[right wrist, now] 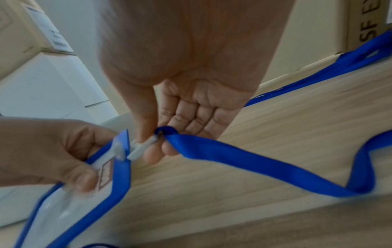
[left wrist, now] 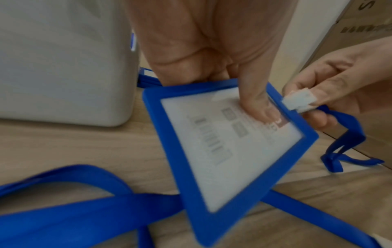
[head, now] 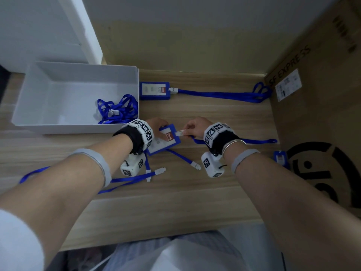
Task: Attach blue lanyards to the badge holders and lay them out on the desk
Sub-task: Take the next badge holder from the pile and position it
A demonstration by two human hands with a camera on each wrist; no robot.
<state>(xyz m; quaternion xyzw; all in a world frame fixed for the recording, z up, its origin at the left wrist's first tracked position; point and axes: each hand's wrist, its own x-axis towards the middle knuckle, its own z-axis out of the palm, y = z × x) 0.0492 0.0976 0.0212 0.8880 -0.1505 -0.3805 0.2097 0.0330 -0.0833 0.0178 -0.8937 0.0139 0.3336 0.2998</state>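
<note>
My left hand point(head: 156, 127) grips a blue-framed badge holder point(head: 163, 141) point(left wrist: 229, 151) point(right wrist: 63, 209) just above the desk, thumb pressed on its clear face. My right hand point(head: 192, 128) pinches the white clip point(head: 180, 133) point(left wrist: 297, 100) point(right wrist: 141, 147) of a blue lanyard point(head: 257, 141) point(right wrist: 265, 161) against the holder's top edge. That lanyard trails right across the desk. A finished badge holder point(head: 154, 90) with its lanyard point(head: 220, 94) lies at the back.
A white tray point(head: 58, 75) at the left holds a tangle of blue lanyards point(head: 117, 109). Loose lanyards with white clips point(head: 156, 172) lie on the wooden desk point(head: 175, 202) under my wrists. A cardboard box point(head: 322, 114) walls the right side, with another badge holder point(head: 280, 158) beside it.
</note>
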